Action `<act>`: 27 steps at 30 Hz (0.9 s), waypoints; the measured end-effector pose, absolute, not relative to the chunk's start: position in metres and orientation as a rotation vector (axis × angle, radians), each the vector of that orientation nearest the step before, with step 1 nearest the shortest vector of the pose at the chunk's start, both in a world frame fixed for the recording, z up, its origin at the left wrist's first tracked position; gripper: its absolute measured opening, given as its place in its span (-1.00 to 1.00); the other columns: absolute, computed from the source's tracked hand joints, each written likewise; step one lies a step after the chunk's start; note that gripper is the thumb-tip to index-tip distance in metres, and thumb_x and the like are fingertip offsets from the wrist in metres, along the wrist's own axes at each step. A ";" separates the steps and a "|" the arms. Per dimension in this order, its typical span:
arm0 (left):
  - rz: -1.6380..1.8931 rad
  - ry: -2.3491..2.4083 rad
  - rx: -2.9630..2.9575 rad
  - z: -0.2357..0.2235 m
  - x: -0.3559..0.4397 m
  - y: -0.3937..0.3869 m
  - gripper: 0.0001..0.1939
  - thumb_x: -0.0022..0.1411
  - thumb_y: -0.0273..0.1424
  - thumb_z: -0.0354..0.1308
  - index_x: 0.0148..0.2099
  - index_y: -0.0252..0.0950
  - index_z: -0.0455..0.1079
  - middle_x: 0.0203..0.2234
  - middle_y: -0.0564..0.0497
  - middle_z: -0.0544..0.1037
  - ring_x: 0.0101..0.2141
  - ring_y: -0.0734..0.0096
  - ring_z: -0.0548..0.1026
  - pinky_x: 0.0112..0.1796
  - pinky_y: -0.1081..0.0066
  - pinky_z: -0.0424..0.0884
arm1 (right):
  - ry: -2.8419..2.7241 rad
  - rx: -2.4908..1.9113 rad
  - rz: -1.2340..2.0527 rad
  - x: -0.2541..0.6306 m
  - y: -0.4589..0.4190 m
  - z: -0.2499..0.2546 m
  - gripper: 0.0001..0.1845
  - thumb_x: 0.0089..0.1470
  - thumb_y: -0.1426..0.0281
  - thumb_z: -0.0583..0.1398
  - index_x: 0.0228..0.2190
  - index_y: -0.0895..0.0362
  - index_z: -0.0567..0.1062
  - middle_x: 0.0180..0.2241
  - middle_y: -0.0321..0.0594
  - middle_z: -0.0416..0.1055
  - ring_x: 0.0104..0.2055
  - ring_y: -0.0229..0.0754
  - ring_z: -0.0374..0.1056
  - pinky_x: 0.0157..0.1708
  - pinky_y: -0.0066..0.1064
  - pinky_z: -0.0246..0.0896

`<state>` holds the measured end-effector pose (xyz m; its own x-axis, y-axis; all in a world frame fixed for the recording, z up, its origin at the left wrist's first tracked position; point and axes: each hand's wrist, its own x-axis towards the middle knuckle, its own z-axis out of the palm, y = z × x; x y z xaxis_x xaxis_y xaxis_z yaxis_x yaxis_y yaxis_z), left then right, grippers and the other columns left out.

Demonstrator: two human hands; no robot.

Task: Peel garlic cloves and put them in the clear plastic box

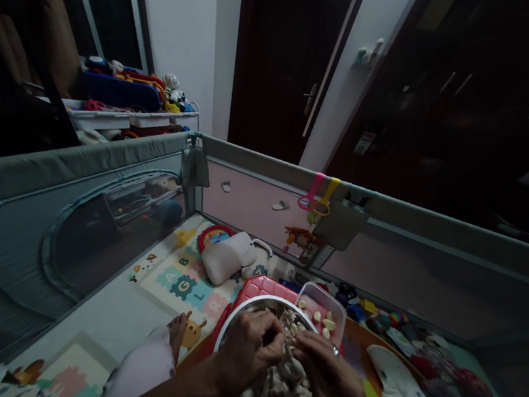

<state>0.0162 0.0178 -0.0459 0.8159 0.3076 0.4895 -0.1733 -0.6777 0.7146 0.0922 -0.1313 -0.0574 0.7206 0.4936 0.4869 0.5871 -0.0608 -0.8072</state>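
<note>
A: Biggest item in our view?
B: Playpen (86,149), green-grey rail w/ mesh sides, all round us. Dark door (277,68) beyond the far rail.
A: Next size down?
B: Printed mat (149,300), letters + animals, covers the pen floor on our left. Then red panel (263,286), approx. center, partly hidden.
A: Bowl?
B: Yep, wide bowl (270,299) w/ pale rim, right in front of us, overlapping the red panel in view. Can't tell what it rests on. White cushion (227,260) lies on the mat, past the bowl, a bit L.
A: And the tub?
B: Clear tub (342,324), just beside the bowl's far R edge. Red shows thru its bottom.
A: Hands status?
B: Both over the bowl, close together. Our left hand (251,337) is curled, fingertips drawn in. Our right hand (332,373) has fingers bent toward the left. Whatever's btwn the fingertips is too small + dark, so can't tell if we're gripping anything.
A: Garlic loc?
B: Garlic (276,393), bulbs + papery bits, in the bowl under our hands. A few pale cloves (328,324) sit loose in the tub, spaced apart.
A: Smallest?
B: Ring (336,351), shiny, on a right-hand finger.
</note>
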 end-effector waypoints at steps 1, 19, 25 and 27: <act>0.764 0.109 2.198 -0.047 0.016 0.018 -0.86 0.02 -0.59 0.04 -0.48 -0.34 0.38 -0.62 0.01 0.50 -0.57 0.42 0.44 -0.50 0.51 0.30 | -0.766 -1.659 -0.028 0.092 -0.131 -0.055 -0.88 -0.08 0.33 0.31 -0.40 0.02 0.62 -0.36 -0.16 0.59 -0.29 -0.05 0.51 -0.28 -0.33 0.47; 0.842 -0.231 2.194 -0.046 0.014 0.022 -0.84 0.26 -0.48 0.02 -0.23 -0.34 0.43 -0.39 -0.06 0.59 -0.36 0.34 0.54 -0.30 0.45 0.44 | -0.351 -1.468 0.431 0.099 -0.126 -0.049 -0.74 -0.31 0.25 0.41 -0.45 0.06 0.66 -0.50 -0.17 0.59 -0.44 -0.11 0.49 -0.43 -0.44 0.41; 0.914 -0.278 2.190 -0.046 0.013 0.023 -0.75 0.33 -0.40 -0.05 -0.27 -0.35 0.44 -0.43 -0.08 0.59 -0.39 0.35 0.55 -0.32 0.44 0.46 | -0.495 -1.575 0.352 0.098 -0.127 -0.051 -0.76 -0.26 0.23 0.38 -0.43 0.02 0.66 -0.37 -0.11 0.60 -0.31 0.01 0.50 -0.27 -0.30 0.43; 0.914 -0.286 2.197 -0.048 0.014 0.024 -0.76 0.33 -0.41 -0.05 -0.25 -0.36 0.43 -0.42 -0.09 0.58 -0.37 0.34 0.55 -0.31 0.43 0.46 | -0.542 -1.569 0.336 0.096 -0.126 -0.048 -0.79 -0.24 0.25 0.38 -0.44 0.00 0.66 -0.38 -0.12 0.61 -0.32 0.00 0.51 -0.29 -0.30 0.44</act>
